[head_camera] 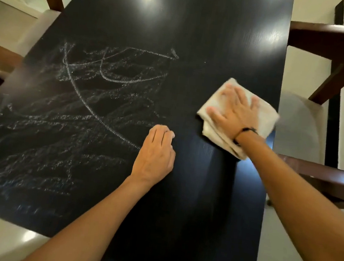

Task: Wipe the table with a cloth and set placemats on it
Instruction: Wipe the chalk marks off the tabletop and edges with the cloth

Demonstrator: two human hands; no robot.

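Dark table [199, 37] chalky at 9 o'clock | my right hand [236, 112] fingers flat on soft, limp cloth [269, 117] | left hand [155, 154] loosely curled, empty

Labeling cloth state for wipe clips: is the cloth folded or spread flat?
Folded. The cloth shows stacked layers at its near edge beneath the wrist, a compact pad under the flat right hand on the table.
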